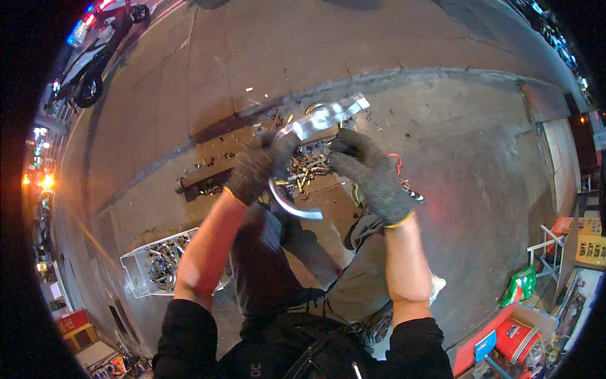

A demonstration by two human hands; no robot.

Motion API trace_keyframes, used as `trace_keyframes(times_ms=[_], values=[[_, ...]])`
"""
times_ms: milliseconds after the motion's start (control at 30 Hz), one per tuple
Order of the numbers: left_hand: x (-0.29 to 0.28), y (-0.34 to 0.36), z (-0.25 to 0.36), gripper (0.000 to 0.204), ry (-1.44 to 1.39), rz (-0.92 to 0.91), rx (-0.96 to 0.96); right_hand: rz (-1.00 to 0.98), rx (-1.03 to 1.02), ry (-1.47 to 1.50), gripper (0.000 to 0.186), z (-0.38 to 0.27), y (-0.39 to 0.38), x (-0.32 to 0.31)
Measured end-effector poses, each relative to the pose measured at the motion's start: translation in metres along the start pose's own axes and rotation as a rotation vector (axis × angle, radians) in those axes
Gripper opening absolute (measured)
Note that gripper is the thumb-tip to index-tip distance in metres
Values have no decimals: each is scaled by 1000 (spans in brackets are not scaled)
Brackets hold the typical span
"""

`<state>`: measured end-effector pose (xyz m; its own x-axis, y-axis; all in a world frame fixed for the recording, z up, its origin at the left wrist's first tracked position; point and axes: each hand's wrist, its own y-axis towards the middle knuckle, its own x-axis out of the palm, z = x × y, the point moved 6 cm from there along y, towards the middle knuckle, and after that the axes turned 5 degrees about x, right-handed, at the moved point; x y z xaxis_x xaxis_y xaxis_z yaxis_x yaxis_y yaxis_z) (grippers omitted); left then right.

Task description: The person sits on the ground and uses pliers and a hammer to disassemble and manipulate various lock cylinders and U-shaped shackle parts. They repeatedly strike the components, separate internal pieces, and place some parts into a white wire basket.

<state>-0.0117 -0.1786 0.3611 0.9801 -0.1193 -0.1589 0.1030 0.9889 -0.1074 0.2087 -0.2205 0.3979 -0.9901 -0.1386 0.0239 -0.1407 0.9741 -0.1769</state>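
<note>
My left hand [254, 169], in a dark work glove, is closed on a shiny chrome faucet [319, 119] with a curved spout [295, 210]; motion blurs its upper part. Over on the right, my gloved right hand [377, 180] has its fingers curled near the faucet's far end. Whatever it may hold is hidden. Below and between both hands lies a heap of small brass and steel fittings [307, 167]. Beside my right wrist there is a small dark and silver object [413, 193], with a red loop [397, 163] above it.
A long dark metal piece [211, 180] lies on the ground left of the heap. By my left elbow stands a clear plastic bin [131, 273] with metal parts. A green bag [519, 285], a red drum [516, 339] and cartons [589, 243] stand at right. A motorcycle [91, 60] is far left.
</note>
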Motion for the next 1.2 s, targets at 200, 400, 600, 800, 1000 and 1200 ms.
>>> trace_keyframes(times_ms=[200,400,600,800,1000,1200], values=[[-59,82,-169,36,-15,-69,-331,100,235,-208,35,125,38,-130],[-17,111,-362,47,-74,6,-665,220,345,-1206,50,362,99,-210],[16,144,-453,50,-181,33,-738,64,654,-1357,54,458,122,-221],[24,143,-478,56,-79,11,-645,213,645,-1412,43,450,138,-226],[22,143,-472,62,68,-36,-576,201,486,-790,30,393,145,-156],[19,146,-466,53,244,-40,-514,-91,526,-488,26,400,204,-56]])
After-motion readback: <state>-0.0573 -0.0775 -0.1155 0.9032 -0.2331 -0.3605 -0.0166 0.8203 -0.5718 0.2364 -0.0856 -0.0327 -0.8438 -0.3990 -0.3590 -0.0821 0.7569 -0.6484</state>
